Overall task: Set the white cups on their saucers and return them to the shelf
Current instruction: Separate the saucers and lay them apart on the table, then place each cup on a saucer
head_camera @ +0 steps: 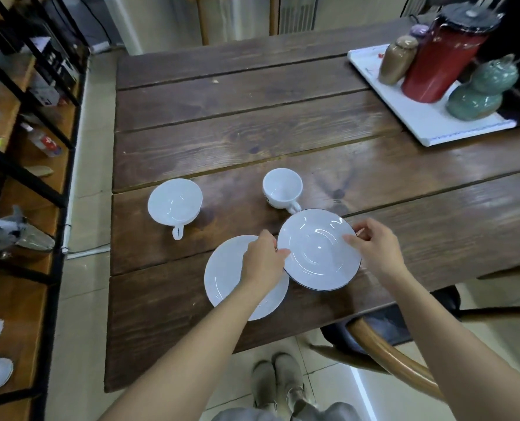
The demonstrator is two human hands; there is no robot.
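Two white saucers lie near the table's front edge. The dark-rimmed saucer (318, 249) is held on both sides: my left hand (263, 256) pinches its left rim and my right hand (374, 247) grips its right rim. It overlaps the plain white saucer (227, 276), which lies flat under my left wrist. A wide white cup (174, 203) stands to the left with its handle toward me. A smaller white cup (282, 188) stands just behind the held saucer, its handle touching or nearly touching the rim.
A black-framed wooden shelf (25, 183) runs along the left, holding glassware and white dishes. On the table's far right a white tray (422, 117) carries a red jug, a brown jar and a green gourd-shaped pot. A wooden chair (389, 357) stands at the front right.
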